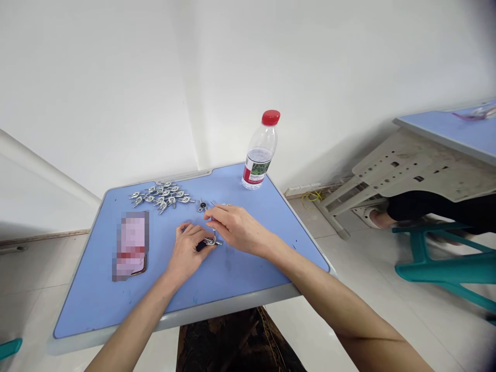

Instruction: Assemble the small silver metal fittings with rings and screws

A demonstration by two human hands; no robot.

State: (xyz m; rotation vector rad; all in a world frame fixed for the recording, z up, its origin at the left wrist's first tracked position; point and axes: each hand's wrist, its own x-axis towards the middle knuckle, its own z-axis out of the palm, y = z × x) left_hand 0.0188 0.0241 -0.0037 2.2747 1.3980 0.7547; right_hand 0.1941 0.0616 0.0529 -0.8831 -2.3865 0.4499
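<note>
left hand (190, 249) pinching a small metal fitting (211, 241) over the blue desk (96, 305), right hand (234, 227) curling its fingers narrowly just above it, their hold impossible to tell, similar fittings (163, 196) lying clustered beyond

Contents of the tabletop (248, 284), by clock position: metal wing fittings (165, 194), over a dozen clustered at 11 o'clock, overlap preventing an exact count; one black-centred fitting (202, 205) at 12; two hands (188, 250) and one fitting (211, 241) centrally; one water bottle (256, 160) at 1; one smartphone (134, 235) at 9.
</note>
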